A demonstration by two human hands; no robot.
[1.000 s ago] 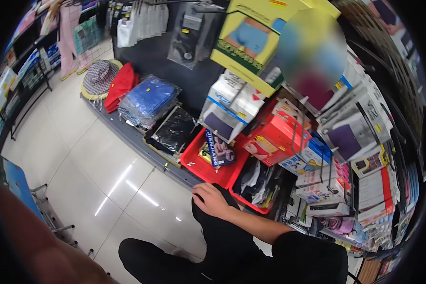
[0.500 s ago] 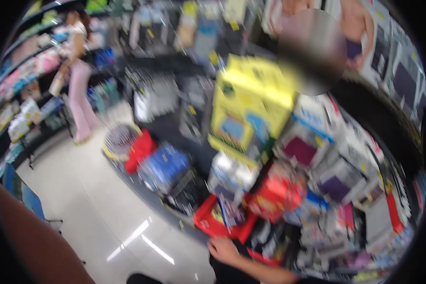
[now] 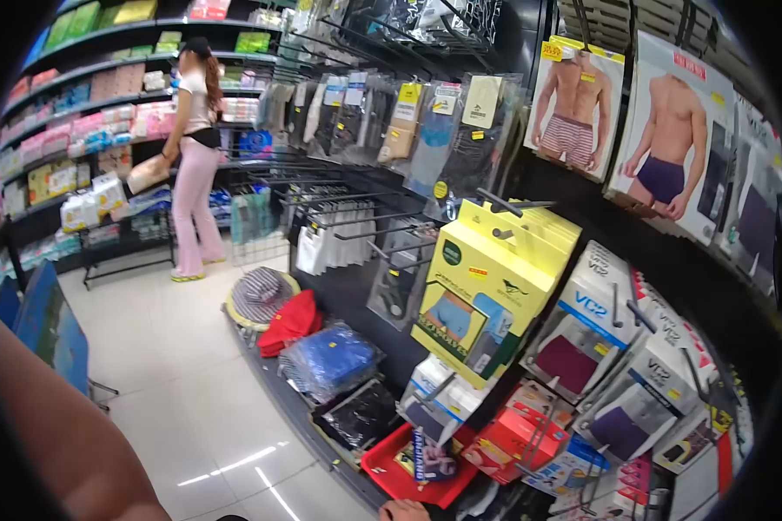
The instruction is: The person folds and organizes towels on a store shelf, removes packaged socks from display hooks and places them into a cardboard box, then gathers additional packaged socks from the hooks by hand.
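Only the top part of my right hand [image 3: 404, 511] shows at the bottom edge, just below a red tray [image 3: 375, 464]. Its fingers are mostly cut off, so I cannot make out any hold. A dark patterned packet [image 3: 433, 458] lies in that tray. My bare left arm [image 3: 69, 425] fills the lower left, while the left hand itself is outside the view. Above the tray are a white underwear box [image 3: 443, 391] and a red box [image 3: 514, 441].
Yellow underwear boxes [image 3: 495, 286] hang from hooks that jut out. A striped hat [image 3: 261, 293], a red hat [image 3: 290, 324] and a blue bagged item [image 3: 330, 358] sit on the low shelf ledge. Another person [image 3: 195, 156] stands by stocked shelves. Blue panels [image 3: 56, 326] stand left.
The view has steadied and shifted, so the shelf goods sit lower and further right. My right hand, with its forearm visible before, is now mostly below the frame.
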